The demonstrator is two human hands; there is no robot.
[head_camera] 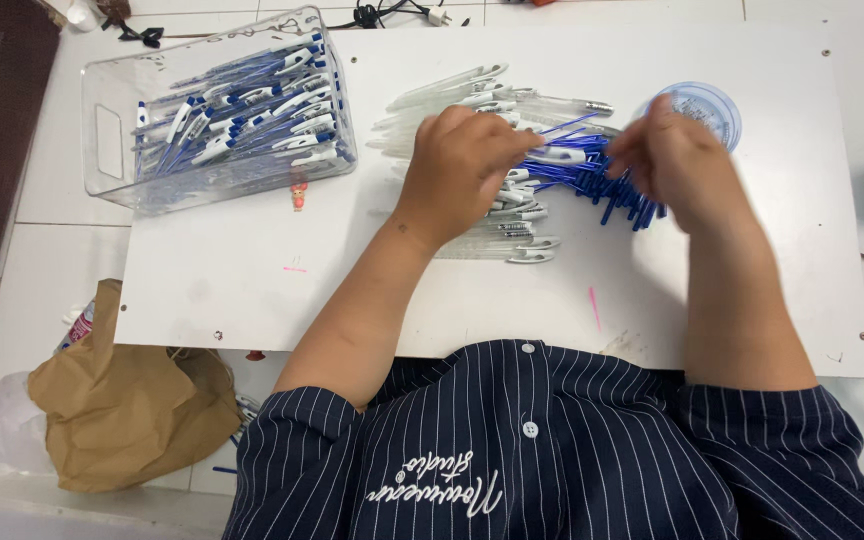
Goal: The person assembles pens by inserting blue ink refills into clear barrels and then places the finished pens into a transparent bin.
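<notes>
Two hands working over the white board [252, 270] — left hand [457, 160] is closing its fingers on a clear pen barrel [552, 155], right hand [677, 160] is pinching a blue refill beside the blue-parts pile [602, 185]. Clear barrels [492, 235] lying under the left hand; bin of finished pens [222, 110] sitting left of them.

Garment: one dark navy shirt [552, 460] with thin white vertical pinstripes, buttoned down the front. Two small white buttons [528, 348] show along the centre placket, one at the far edge and one nearer the camera. White embroidered script lettering sits on the chest, just left of the placket. Sleeves are short: the left sleeve [302, 440] and the right sleeve [792, 440] both end above the elbow. Forearms and both hands are bare.
</notes>
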